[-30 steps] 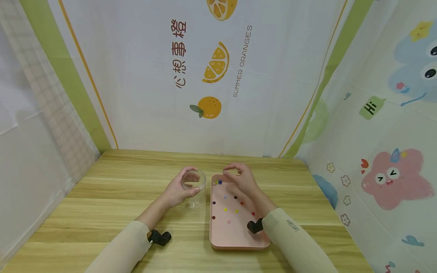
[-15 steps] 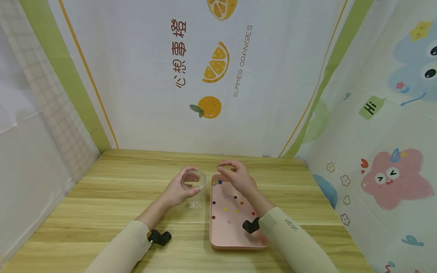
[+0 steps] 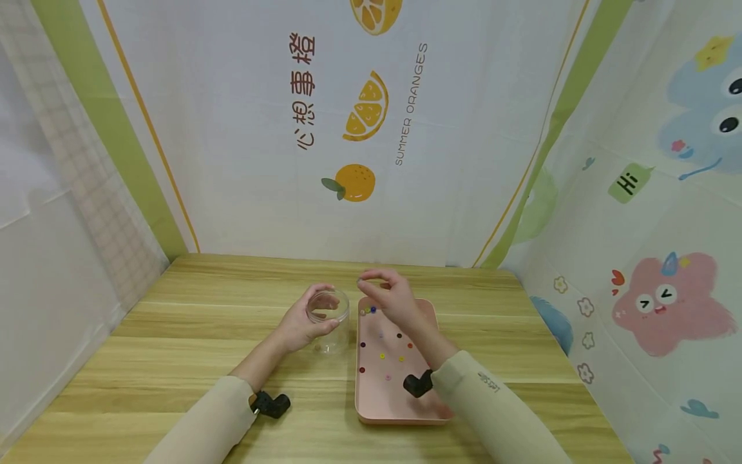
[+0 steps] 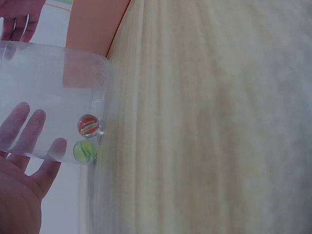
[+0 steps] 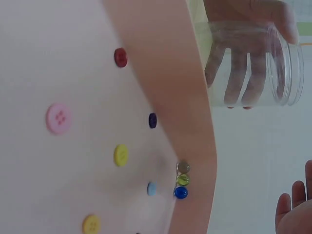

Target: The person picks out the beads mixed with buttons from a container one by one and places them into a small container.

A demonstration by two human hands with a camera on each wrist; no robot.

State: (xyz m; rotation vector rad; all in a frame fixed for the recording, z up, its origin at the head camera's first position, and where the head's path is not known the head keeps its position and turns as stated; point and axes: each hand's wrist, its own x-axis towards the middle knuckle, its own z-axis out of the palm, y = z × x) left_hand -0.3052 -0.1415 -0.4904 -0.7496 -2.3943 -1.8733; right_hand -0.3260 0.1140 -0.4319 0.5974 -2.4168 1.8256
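My left hand (image 3: 301, 325) grips a clear plastic jar (image 5: 287, 73) around its side, the mouth facing up. At the jar's bottom lie an orange-striped marble (image 4: 88, 125) and a green one (image 4: 84, 151). To the right of the jar's mouth and a little higher, my right hand (image 3: 399, 301) pinches a small greyish marble (image 3: 359, 280) between thumb and fingertips. Beneath that hand is a pink tray (image 3: 400, 409). A blue marble (image 5: 181, 192), a yellow-green marble (image 5: 183, 180) and a pale one (image 5: 183, 167) sit together at the tray's far left corner.
Several loose buttons lie spread over the tray floor, among them a pink button (image 5: 59, 118), a dark red one (image 5: 121, 57) and a yellow one (image 5: 121, 155). The tray stands on a wooden table (image 3: 174, 348), with hanging printed cloths behind and at both sides.
My right hand has moved left and slightly up with the marble, from over the tray's far end towards the jar's mouth. The left hand and the jar have stayed in place.
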